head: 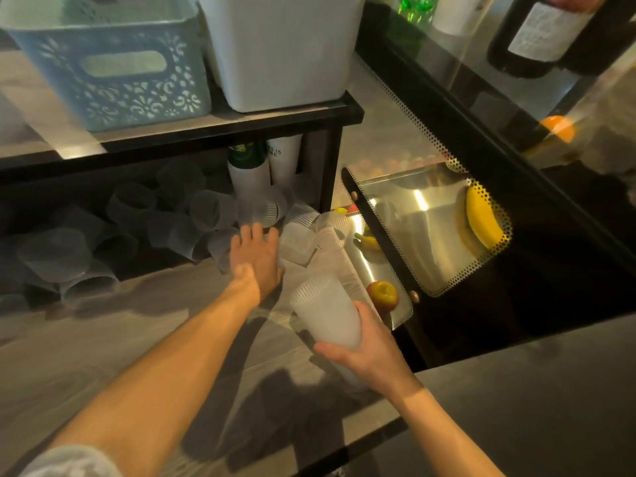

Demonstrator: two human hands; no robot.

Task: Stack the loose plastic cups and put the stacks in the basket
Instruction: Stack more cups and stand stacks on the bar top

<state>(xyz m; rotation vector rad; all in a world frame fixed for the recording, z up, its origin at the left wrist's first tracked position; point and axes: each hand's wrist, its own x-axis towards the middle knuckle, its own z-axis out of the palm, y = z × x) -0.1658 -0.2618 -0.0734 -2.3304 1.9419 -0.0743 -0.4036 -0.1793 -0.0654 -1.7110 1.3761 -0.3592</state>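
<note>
Here the stack of cups (327,316) is frosted, translucent white plastic with fine ribbing round the rim; it lies tilted, mouth pointing away, in the right hand (361,342), whose fingers and thumb wrap its lower end above the wooden surface (103,339). The left hand (256,258) reaches forward, palm down, fingers spread and holding nothing, just over the loose cups (303,232) tumbled on their sides near the shelf leg. More clear cups (137,218) lie heaped in shadow under the black shelf (206,127). On that shelf sit a blue basket (113,67) and a white bin (282,49).
</note>
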